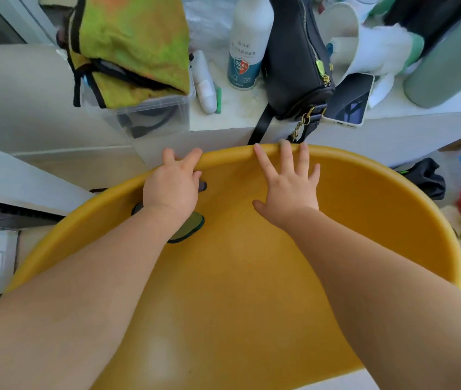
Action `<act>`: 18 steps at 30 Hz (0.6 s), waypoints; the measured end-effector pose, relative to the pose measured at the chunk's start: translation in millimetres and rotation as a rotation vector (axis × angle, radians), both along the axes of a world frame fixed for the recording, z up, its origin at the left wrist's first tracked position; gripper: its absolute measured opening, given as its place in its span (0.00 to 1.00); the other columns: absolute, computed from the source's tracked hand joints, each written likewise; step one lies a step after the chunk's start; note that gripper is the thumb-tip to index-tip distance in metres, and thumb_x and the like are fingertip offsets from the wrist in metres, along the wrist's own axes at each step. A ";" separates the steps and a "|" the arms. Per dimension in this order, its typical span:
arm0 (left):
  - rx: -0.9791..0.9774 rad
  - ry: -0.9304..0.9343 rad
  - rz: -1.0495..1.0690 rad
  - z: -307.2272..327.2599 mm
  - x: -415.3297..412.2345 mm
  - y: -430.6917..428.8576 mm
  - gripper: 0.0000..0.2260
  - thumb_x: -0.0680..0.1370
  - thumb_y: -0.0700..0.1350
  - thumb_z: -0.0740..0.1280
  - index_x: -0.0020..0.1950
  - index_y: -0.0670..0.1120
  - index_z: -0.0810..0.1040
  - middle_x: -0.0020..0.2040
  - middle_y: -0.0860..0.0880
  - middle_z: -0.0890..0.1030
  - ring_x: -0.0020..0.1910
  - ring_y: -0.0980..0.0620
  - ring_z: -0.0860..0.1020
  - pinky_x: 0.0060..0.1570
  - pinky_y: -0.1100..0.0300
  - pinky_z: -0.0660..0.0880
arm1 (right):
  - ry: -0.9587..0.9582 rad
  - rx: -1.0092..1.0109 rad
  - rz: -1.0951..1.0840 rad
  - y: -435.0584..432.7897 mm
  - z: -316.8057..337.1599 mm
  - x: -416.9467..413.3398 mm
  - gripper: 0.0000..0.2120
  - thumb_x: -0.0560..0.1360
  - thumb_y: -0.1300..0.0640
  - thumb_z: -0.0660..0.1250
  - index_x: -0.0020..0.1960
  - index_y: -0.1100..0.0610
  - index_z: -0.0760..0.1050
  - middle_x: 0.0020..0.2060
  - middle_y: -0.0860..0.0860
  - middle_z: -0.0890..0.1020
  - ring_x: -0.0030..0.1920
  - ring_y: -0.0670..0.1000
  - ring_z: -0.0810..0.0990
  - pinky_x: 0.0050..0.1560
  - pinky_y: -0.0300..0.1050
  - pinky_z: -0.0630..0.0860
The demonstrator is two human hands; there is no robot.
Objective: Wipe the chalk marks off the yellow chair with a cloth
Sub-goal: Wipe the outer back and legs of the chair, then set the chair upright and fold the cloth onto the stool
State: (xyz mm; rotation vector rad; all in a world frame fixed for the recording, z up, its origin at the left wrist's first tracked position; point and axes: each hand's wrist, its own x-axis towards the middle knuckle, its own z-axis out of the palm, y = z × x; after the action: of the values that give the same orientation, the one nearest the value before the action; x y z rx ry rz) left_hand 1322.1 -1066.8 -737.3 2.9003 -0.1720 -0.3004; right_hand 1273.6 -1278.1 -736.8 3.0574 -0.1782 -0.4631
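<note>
**Both hands flat on the chair back**

The yellow chair (251,277) is filling the lower view, its top rim sitting just below the white ledge (237,119). You are laying your right hand (289,190) flat on the backrest, fingers spread, tips touching the rim. Your left hand (173,187) is lying flat too, fingers reaching onto the rim. It is covering the green cloth (188,228), which is lying on the backrest and poking out beside your wrist.

The cloth (191,228) is largely covered by the left hand (171,185) and forearm, that hand's fingertips are lost over the rim of the yellow chair (251,277), whose front is cut off below, and chalk marks cannot be made out.
</note>
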 end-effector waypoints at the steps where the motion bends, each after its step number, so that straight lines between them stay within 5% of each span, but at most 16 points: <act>1: 0.002 -0.006 -0.005 -1.0 0.2 -0.5 0.16 0.84 0.50 0.58 0.73 0.56 0.66 0.62 0.41 0.69 0.37 0.43 0.72 0.32 0.53 0.69 | -0.010 -0.010 0.005 -2.8 -0.7 1.4 0.55 0.72 0.34 0.70 0.78 0.37 0.28 0.81 0.54 0.41 0.80 0.68 0.37 0.73 0.78 0.50; 11: -0.025 -0.060 -0.171 -4.2 35.5 -30.4 0.18 0.84 0.50 0.58 0.74 0.55 0.65 0.64 0.42 0.68 0.40 0.44 0.72 0.37 0.48 0.77 | 0.019 0.024 -0.143 -24.5 -6.3 -6.5 0.63 0.66 0.27 0.71 0.77 0.40 0.24 0.79 0.53 0.30 0.78 0.68 0.30 0.72 0.80 0.52; 18: -0.028 -0.016 -0.066 9.3 5.3 -39.8 0.28 0.81 0.47 0.66 0.79 0.56 0.60 0.76 0.43 0.57 0.43 0.45 0.78 0.42 0.49 0.80 | 0.128 0.178 -0.154 -25.6 13.1 -6.3 0.62 0.66 0.27 0.72 0.79 0.40 0.28 0.78 0.52 0.26 0.77 0.67 0.27 0.75 0.75 0.50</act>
State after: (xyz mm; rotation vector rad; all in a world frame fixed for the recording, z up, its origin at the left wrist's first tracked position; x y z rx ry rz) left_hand 1327.4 -1106.6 -728.0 2.8741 -0.2727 -0.2840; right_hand 1267.4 -1303.6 -723.8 3.1859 -0.3889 -0.7179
